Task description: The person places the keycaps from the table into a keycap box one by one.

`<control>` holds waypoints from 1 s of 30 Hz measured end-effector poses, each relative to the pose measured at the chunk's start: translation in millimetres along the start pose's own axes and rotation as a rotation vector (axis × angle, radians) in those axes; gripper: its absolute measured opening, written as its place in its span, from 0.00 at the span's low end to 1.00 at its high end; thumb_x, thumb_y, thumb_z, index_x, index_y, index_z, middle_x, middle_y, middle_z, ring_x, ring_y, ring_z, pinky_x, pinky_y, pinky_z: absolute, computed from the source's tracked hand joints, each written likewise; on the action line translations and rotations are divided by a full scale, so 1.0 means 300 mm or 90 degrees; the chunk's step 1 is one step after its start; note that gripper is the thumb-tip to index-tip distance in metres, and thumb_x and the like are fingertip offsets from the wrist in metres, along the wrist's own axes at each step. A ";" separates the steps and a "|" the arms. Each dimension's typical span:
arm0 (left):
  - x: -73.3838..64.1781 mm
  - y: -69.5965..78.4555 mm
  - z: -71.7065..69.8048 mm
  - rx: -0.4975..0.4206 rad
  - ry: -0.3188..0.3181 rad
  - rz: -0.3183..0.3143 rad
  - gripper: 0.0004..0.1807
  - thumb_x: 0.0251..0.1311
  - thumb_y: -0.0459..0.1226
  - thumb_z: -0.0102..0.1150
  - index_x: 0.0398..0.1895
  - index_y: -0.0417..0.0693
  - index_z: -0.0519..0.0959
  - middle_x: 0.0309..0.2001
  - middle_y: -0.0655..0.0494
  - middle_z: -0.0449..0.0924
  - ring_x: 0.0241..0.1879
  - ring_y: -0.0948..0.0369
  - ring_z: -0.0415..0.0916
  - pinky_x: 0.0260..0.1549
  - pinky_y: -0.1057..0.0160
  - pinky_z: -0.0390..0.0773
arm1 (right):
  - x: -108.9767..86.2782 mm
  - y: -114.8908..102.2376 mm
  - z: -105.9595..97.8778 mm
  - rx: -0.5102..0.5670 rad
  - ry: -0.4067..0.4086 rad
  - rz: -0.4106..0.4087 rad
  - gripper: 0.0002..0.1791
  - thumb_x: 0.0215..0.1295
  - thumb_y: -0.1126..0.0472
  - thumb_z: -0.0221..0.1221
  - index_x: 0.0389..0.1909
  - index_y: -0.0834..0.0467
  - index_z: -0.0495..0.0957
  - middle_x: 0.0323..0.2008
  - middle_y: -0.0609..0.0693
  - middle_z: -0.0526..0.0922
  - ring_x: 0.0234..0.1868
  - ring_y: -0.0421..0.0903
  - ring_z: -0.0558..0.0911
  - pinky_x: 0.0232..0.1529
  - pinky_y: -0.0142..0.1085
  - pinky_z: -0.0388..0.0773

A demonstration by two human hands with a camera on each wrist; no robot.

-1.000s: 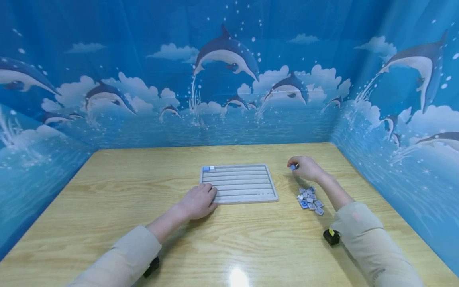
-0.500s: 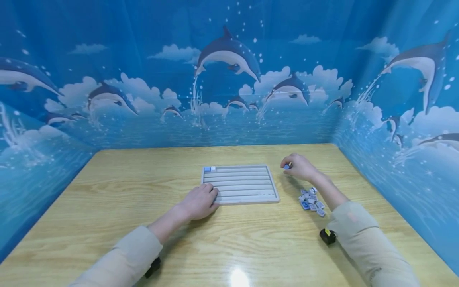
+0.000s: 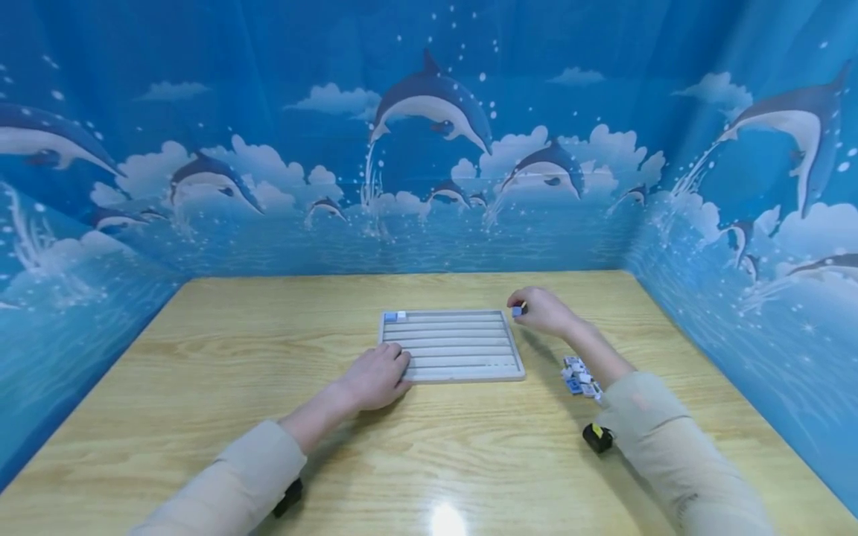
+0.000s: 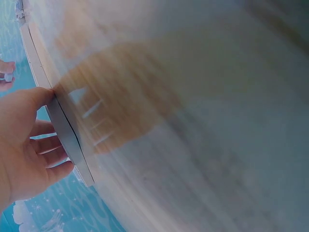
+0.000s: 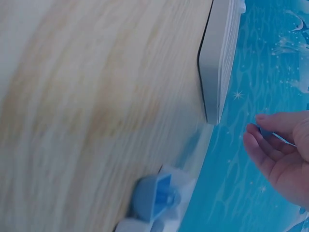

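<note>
Tray [image 3: 462, 344], flat on table [image 3: 429, 447]: your left hand [image 3: 375, 377] grips its near-left corner, presumably for steadiness. Blue block [image 3: 517, 312]: pinched by your right hand [image 3: 548, 313] beside the tray's far-right corner, likely for fine control. Loose pieces [image 3: 580, 377]: heaped right, apparently within reach.

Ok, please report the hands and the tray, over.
Left hand holds tray. Right hand pinches blue piece. Blue and white pieces in far row. No obstacle visible between piece and tray.
</note>
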State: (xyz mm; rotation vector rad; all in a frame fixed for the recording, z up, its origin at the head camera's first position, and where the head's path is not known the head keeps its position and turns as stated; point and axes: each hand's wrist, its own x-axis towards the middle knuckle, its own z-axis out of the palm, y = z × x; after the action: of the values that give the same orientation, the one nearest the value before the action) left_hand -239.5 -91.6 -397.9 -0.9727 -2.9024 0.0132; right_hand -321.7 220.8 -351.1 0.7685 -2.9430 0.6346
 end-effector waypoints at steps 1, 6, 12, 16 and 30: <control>0.000 -0.001 0.000 0.001 0.001 0.000 0.24 0.63 0.46 0.53 0.54 0.36 0.72 0.43 0.47 0.72 0.41 0.54 0.69 0.41 0.56 0.72 | 0.004 -0.006 0.001 0.001 0.000 0.000 0.13 0.53 0.72 0.59 0.42 0.71 0.77 0.37 0.61 0.81 0.38 0.53 0.79 0.41 0.46 0.74; 0.000 -0.005 0.003 0.008 0.003 -0.002 0.24 0.63 0.47 0.53 0.53 0.36 0.72 0.43 0.47 0.72 0.41 0.55 0.69 0.40 0.56 0.72 | 0.023 -0.030 0.009 0.005 0.011 -0.025 0.12 0.52 0.73 0.60 0.40 0.71 0.78 0.36 0.62 0.81 0.37 0.54 0.79 0.40 0.45 0.75; 0.004 -0.006 0.001 0.006 -0.003 -0.003 0.24 0.63 0.47 0.53 0.53 0.36 0.72 0.43 0.47 0.72 0.42 0.54 0.69 0.41 0.56 0.71 | 0.041 -0.050 0.015 -0.014 0.026 -0.059 0.13 0.51 0.76 0.58 0.39 0.69 0.79 0.36 0.62 0.79 0.38 0.55 0.76 0.40 0.45 0.74; 0.004 -0.004 0.000 0.007 -0.009 -0.006 0.24 0.63 0.47 0.53 0.53 0.36 0.72 0.43 0.47 0.71 0.42 0.55 0.69 0.41 0.56 0.71 | 0.058 -0.072 0.016 -0.020 0.014 -0.054 0.14 0.53 0.75 0.57 0.42 0.68 0.79 0.37 0.59 0.79 0.39 0.53 0.75 0.40 0.45 0.73; 0.003 0.005 -0.002 0.013 -0.006 -0.009 0.23 0.63 0.47 0.53 0.52 0.37 0.73 0.42 0.48 0.71 0.39 0.56 0.68 0.39 0.58 0.71 | 0.121 -0.139 0.037 0.003 -0.005 -0.012 0.13 0.56 0.71 0.59 0.43 0.69 0.78 0.39 0.60 0.80 0.39 0.52 0.79 0.39 0.41 0.76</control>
State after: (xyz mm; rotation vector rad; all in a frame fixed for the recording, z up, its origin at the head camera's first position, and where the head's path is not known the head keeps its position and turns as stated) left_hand -239.3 -89.9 -397.3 -0.9516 -2.9110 0.0465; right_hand -332.8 166.5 -340.6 0.8005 -2.9380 0.6381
